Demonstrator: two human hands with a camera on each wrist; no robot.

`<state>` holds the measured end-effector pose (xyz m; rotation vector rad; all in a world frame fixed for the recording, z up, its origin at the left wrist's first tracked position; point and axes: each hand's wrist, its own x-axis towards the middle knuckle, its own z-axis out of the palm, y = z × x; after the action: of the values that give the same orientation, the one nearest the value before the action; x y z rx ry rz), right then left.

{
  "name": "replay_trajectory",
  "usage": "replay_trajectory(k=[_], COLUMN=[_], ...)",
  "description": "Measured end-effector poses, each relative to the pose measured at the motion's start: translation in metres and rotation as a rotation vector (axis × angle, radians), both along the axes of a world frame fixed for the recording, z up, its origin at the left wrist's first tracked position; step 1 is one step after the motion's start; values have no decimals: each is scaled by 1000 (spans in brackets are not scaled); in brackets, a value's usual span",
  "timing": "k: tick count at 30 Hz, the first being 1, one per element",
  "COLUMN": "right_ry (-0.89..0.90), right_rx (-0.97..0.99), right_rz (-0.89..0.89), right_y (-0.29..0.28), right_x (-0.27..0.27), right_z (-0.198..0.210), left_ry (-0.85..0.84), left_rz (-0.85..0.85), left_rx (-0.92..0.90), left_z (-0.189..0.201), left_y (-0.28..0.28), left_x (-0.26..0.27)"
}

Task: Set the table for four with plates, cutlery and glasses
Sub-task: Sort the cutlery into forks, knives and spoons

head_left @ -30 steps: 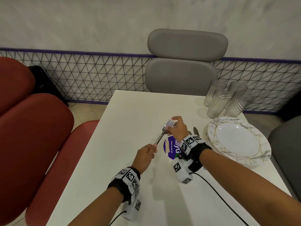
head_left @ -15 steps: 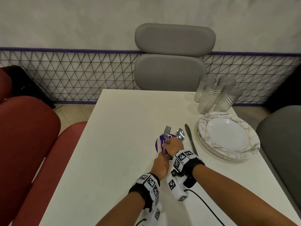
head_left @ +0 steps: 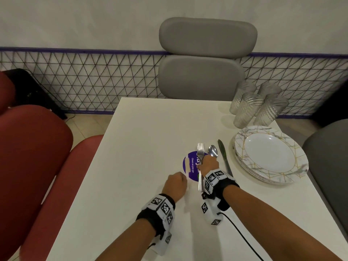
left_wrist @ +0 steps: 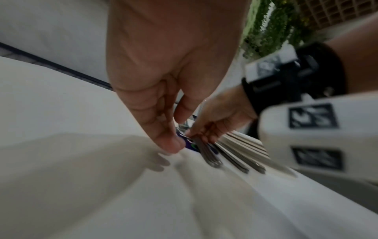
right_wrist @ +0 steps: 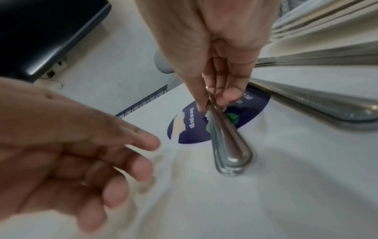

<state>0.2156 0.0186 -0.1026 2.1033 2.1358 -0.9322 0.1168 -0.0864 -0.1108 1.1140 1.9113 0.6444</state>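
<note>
My right hand (head_left: 206, 163) pinches a small stack of forks (head_left: 200, 150) by the handles, with the tines pointing away from me. In the right wrist view the forks (right_wrist: 229, 145) lie low over the white table (head_left: 141, 147), across a round purple sticker (head_left: 189, 166). A spoon (head_left: 213, 150) and a knife (head_left: 224, 157) lie just right of the forks. My left hand (head_left: 178, 180) hovers to their left, fingers loosely curled and holding nothing. A stack of marbled plates (head_left: 269, 155) sits at the right, with several ribbed glasses (head_left: 254, 106) behind it.
A grey chair (head_left: 203, 72) stands at the table's far end, red chairs (head_left: 33, 147) run along the left and a dark grey chair (head_left: 331, 166) is at the right. A wire mesh fence lines the wall behind.
My left hand has let go of the fork handle and drawn back to the left. The right hand has brought the forks down beside the spoon and knife.
</note>
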Motion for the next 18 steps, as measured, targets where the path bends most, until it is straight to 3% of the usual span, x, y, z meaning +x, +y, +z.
replay_trajectory(k=[9,18], right_ry=[69,47], right_rx=[63,140], right_rz=[-10,42], right_y=[-17,-31], right_x=[10,9], right_z=[-16,-17], left_ry=[-135,-185], left_rz=[223,260], left_rx=[83,121], left_z=[23,25], left_y=[-5,-12], left_x=[-42,-44])
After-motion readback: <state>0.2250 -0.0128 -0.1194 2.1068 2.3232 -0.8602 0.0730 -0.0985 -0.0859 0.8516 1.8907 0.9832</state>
